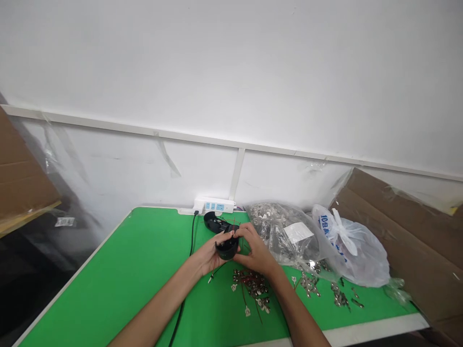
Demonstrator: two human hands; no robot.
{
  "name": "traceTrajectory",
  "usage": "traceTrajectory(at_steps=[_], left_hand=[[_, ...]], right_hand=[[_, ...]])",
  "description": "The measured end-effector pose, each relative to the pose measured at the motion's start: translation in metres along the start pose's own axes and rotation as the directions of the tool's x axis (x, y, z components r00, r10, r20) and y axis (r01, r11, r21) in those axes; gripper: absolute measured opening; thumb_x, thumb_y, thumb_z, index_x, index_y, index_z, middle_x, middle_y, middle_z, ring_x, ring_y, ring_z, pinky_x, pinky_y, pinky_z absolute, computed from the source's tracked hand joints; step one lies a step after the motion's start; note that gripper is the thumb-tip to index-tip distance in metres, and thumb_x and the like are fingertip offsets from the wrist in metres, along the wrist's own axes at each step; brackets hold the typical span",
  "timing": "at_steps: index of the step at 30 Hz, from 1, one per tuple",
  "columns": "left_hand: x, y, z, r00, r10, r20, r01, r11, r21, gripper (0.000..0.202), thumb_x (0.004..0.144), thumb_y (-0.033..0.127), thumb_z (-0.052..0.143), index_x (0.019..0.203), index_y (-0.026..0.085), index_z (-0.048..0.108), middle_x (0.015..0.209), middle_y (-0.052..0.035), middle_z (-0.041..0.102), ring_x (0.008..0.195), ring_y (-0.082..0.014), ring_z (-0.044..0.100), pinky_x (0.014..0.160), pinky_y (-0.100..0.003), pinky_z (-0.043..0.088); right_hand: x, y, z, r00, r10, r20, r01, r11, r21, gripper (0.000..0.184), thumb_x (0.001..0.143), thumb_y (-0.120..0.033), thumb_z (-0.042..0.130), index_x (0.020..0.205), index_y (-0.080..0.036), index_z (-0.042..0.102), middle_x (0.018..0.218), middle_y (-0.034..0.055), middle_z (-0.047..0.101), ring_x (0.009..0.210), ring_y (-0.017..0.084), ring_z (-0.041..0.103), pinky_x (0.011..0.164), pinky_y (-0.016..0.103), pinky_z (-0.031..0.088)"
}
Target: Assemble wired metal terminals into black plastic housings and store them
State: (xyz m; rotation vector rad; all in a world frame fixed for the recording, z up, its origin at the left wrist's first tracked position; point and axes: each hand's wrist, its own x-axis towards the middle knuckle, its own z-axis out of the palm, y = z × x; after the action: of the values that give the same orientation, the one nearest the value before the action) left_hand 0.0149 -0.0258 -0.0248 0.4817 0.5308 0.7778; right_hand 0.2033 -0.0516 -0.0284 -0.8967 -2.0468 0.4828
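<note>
A black, rounded plastic housing (pixel 227 250) with a hollow inside is held just above the green table top. My left hand (pixel 210 256) is closed around its left side and underside. From the right, my right hand (pixel 256 249) grips the rim with thumb and fingers. A thin red wire rises by the right fingertips; whether they pinch it is hard to tell. Behind the hands, another black curved part (pixel 214 222) seems joined to the housing or close to it. Below hangs a thin black lead with a white connector (pixel 210 278). Near my right wrist lie small metal parts with red wires (pixel 252 283).
A white power strip (pixel 219 206) stands against the wall, its black cable (pixel 193 236) crossing the green table (pixel 152 250). At right are a clear bag of metal parts (pixel 269 224), a tied white bag (pixel 361 250), loose metal pieces (pixel 339 295) and a cardboard box (pixel 405 241).
</note>
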Motion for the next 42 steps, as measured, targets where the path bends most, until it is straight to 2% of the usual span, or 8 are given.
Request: traceTrajectory(at_steps=[5,9,15,21,29,37,42], left_hand=[[0.001,0.001,-0.001,0.999,0.010,-0.053,-0.005,0.997,0.081,0.030,0.080,0.022,0.086,0.102,0.010,0.070,0.080,-0.0084,0.075,0.065,-0.0194,0.074,0.055,-0.023,0.056],[0.002,0.001,0.002,0.997,0.026,-0.079,-0.017,0.994,0.111,0.025,0.081,0.024,0.085,0.098,0.012,0.070,0.080,-0.0091,0.076,0.067,-0.0199,0.075,0.054,-0.022,0.055],[0.004,0.001,0.006,0.999,0.041,-0.013,-0.040,0.996,0.076,0.021,0.082,0.020,0.081,0.097,0.009,0.071,0.085,-0.0149,0.079,0.074,-0.0239,0.077,0.067,-0.028,0.061],[0.006,-0.002,0.002,0.999,-0.028,0.041,0.028,1.000,-0.005,0.017,0.083,0.017,0.077,0.095,0.006,0.072,0.086,-0.0136,0.078,0.065,-0.0199,0.074,0.059,-0.026,0.057],[0.009,-0.008,-0.001,0.994,-0.048,0.102,0.057,0.994,-0.088,0.014,0.086,0.019,0.073,0.095,0.008,0.070,0.086,-0.0109,0.077,0.065,-0.0189,0.072,0.060,-0.027,0.056],[0.007,-0.009,0.001,0.994,-0.052,0.091,0.061,0.994,-0.092,0.016,0.085,0.020,0.076,0.094,0.009,0.069,0.084,-0.0094,0.076,0.064,-0.0178,0.072,0.057,-0.026,0.056],[0.004,-0.007,0.002,0.995,-0.063,0.079,0.069,0.995,-0.072,0.019,0.084,0.020,0.079,0.096,0.009,0.069,0.084,-0.0102,0.076,0.065,-0.0177,0.072,0.058,-0.025,0.056]], right_hand=[[0.001,0.002,0.000,1.000,-0.003,0.018,0.003,1.000,0.006,0.046,0.081,-0.015,0.079,0.121,-0.026,0.057,0.120,0.0057,0.055,0.115,0.023,0.057,0.100,0.039,0.051],[0.003,0.003,0.001,1.000,0.009,0.017,-0.009,1.000,-0.010,0.046,0.079,-0.010,0.078,0.117,-0.026,0.058,0.118,0.0050,0.055,0.114,0.023,0.058,0.098,0.037,0.051],[0.003,0.003,0.001,0.999,-0.003,-0.037,0.003,1.000,-0.006,0.041,0.079,-0.013,0.077,0.112,-0.024,0.055,0.113,0.0048,0.057,0.107,0.023,0.058,0.092,0.035,0.051],[0.004,0.001,0.000,0.997,-0.015,-0.074,0.013,1.000,-0.018,0.045,0.074,-0.010,0.076,0.112,-0.024,0.054,0.109,0.0041,0.058,0.102,0.023,0.058,0.089,0.037,0.051],[0.003,0.002,0.002,0.995,-0.029,-0.096,0.026,0.999,-0.030,0.047,0.074,-0.010,0.078,0.112,-0.025,0.055,0.109,0.0042,0.057,0.103,0.023,0.058,0.089,0.036,0.052],[0.002,0.000,0.001,0.997,-0.026,-0.073,0.023,0.999,-0.044,0.046,0.074,-0.011,0.078,0.111,-0.026,0.055,0.107,0.0039,0.055,0.102,0.024,0.057,0.088,0.036,0.052],[0.000,0.001,0.002,0.998,-0.021,-0.054,0.018,0.999,-0.039,0.047,0.077,-0.013,0.078,0.116,-0.026,0.056,0.114,0.0059,0.055,0.106,0.024,0.057,0.092,0.038,0.053]])
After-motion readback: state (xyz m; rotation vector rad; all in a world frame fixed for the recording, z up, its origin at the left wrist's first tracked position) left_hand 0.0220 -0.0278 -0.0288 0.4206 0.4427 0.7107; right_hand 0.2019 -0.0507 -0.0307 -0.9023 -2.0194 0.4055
